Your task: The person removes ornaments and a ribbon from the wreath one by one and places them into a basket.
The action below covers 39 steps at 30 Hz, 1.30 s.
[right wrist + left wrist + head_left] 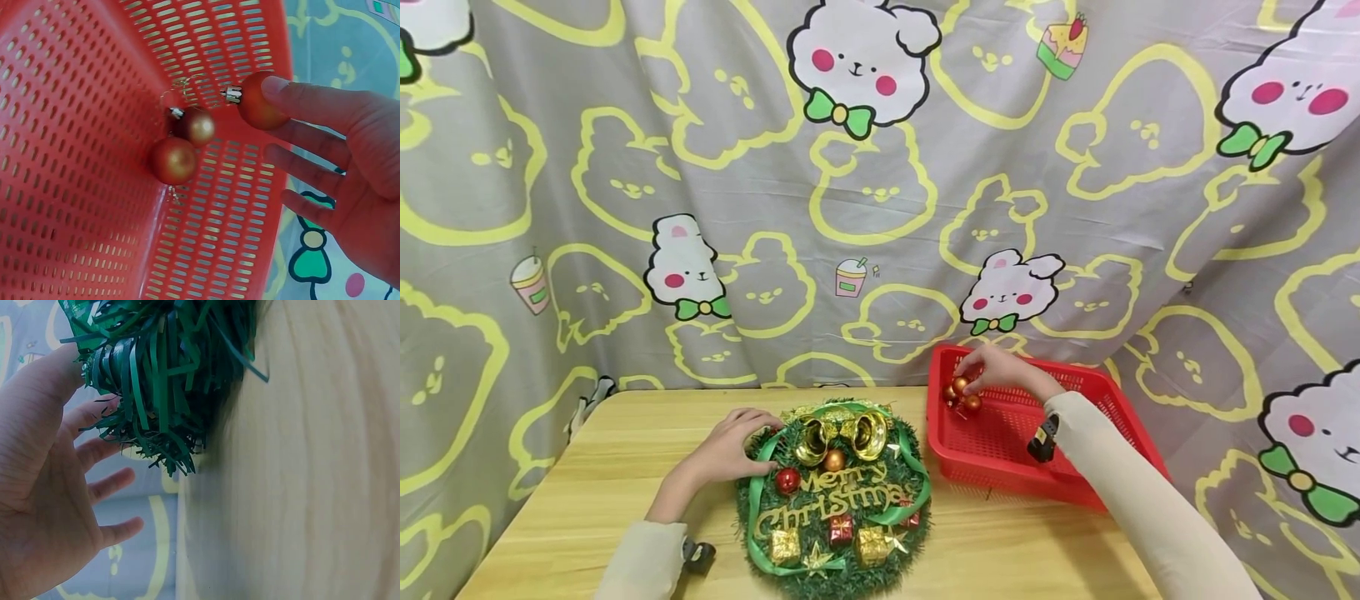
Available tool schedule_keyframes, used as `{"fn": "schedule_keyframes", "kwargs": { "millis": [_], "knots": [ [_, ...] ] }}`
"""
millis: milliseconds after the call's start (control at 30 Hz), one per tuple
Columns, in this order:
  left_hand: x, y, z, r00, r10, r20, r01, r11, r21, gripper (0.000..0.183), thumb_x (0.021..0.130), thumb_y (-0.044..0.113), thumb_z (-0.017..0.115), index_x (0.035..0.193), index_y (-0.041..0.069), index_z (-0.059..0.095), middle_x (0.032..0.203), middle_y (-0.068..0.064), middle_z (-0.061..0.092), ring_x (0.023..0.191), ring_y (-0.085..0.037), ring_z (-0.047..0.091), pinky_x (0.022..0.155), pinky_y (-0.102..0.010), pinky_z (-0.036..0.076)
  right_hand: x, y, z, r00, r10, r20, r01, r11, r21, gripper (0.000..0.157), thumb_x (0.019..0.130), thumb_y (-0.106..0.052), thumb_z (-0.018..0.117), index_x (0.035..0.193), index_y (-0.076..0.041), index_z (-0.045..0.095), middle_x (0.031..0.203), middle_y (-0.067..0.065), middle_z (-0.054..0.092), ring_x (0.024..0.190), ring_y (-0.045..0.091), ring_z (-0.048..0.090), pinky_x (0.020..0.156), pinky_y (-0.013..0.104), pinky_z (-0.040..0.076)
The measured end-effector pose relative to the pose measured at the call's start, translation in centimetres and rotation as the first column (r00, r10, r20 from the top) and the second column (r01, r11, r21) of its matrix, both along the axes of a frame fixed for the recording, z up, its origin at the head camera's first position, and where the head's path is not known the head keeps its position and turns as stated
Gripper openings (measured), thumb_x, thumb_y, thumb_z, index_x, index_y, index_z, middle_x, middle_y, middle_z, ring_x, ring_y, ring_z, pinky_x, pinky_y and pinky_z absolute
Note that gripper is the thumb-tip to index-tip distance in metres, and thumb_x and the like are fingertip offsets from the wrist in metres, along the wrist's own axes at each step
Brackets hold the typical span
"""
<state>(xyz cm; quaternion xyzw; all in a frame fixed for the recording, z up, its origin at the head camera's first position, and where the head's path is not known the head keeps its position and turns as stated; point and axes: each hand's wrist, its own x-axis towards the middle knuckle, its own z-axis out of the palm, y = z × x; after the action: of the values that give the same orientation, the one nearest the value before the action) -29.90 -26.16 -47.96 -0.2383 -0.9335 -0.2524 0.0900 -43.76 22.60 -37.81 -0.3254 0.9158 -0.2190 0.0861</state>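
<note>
A green tinsel Christmas wreath [842, 560] lies on the table, carrying gold bells [869, 435], a red bauble [787, 481], small gift boxes, ribbon and gold lettering. My left hand [730, 446] rests at its upper left edge. In the left wrist view, thumb and forefinger reach the tinsel [156, 381], the other fingers spread loosely. Over the left end of a red basket [981, 472], my right hand [1000, 371] pinches an orange-gold bauble [259, 103] between thumb and fingers. Two more baubles, one coppery [173, 160] and one paler gold [197, 127], sit below it in the basket.
The perforated basket stands to the right of the wreath on the light wooden table [647, 425]. A grey curtain [880, 275] with cartoon figures hangs behind the table and along its sides. Dark wrist devices [700, 557] are strapped over both sleeves.
</note>
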Motion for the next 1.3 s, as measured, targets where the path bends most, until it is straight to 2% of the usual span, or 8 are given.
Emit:
{"fn": "schedule_keyframes", "kwargs": {
  "millis": [133, 367, 667, 933, 1300],
  "knots": [
    [0.0, 0.0, 0.0, 1.000, -0.003, -0.002, 0.003, 1.000, 0.003, 0.056, 0.078, 0.032, 0.087, 0.128, 0.018, 0.066, 0.136, -0.011, 0.061, 0.131, -0.044, 0.048, 0.104, -0.072, 0.037, -0.1, -0.2, -0.5, 1.000, -0.004, -0.005, 0.004, 1.000, 0.022, 0.027, 0.083, -0.011, 0.085, 0.109, -0.007, 0.079, 0.105, 0.006, 0.078, 0.097, 0.021, 0.071, 0.083, 0.034, 0.061],
    [0.0, 0.1, -0.2, 1.000, -0.009, 0.007, 0.009, 1.000, 0.013, 0.057, 0.078, 0.033, 0.087, 0.129, 0.019, 0.066, 0.137, -0.013, 0.061, 0.131, -0.044, 0.048, 0.104, -0.073, 0.036, -0.2, -0.6, -1.3, 1.000, -0.007, 0.017, 0.006, 0.999, 0.054, 0.029, 0.083, -0.007, 0.084, 0.110, -0.002, 0.077, 0.103, 0.006, 0.078, 0.093, 0.018, 0.070, 0.082, 0.033, 0.061],
    [-0.1, 0.0, -0.2, 1.000, 0.000, -0.007, 0.000, 1.000, 0.010, 0.056, 0.077, 0.034, 0.088, 0.128, 0.020, 0.067, 0.136, -0.010, 0.062, 0.131, -0.042, 0.049, 0.104, -0.072, 0.037, 0.0, -0.8, -1.5, 1.000, 0.012, 0.020, -0.014, 0.995, 0.101, 0.029, 0.082, -0.004, 0.084, 0.110, -0.001, 0.077, 0.103, 0.008, 0.077, 0.090, 0.017, 0.069, 0.076, 0.027, 0.061],
    [0.0, 0.0, 0.0, 1.000, -0.002, -0.004, 0.002, 1.000, 0.018, 0.055, 0.077, 0.032, 0.088, 0.127, 0.020, 0.067, 0.134, -0.008, 0.063, 0.130, -0.042, 0.049, 0.104, -0.072, 0.037, 0.0, -0.7, -1.6, 0.999, 0.036, 0.013, -0.037, 0.991, 0.127, 0.025, 0.081, -0.005, 0.084, 0.105, -0.003, 0.077, 0.099, 0.008, 0.077, 0.091, 0.019, 0.069, 0.080, 0.031, 0.061],
    [-0.1, -0.1, -0.1, 1.000, -0.004, 0.003, 0.004, 1.000, 0.016, 0.055, 0.078, 0.033, 0.088, 0.127, 0.020, 0.066, 0.133, -0.006, 0.063, 0.131, -0.041, 0.049, 0.104, -0.071, 0.038, -0.5, -0.7, -2.3, 0.998, 0.057, 0.003, -0.056, 0.985, 0.161, 0.028, 0.081, -0.006, 0.085, 0.107, -0.002, 0.077, 0.098, 0.007, 0.077, 0.086, 0.013, 0.067, 0.078, 0.030, 0.060]
  ]
}}
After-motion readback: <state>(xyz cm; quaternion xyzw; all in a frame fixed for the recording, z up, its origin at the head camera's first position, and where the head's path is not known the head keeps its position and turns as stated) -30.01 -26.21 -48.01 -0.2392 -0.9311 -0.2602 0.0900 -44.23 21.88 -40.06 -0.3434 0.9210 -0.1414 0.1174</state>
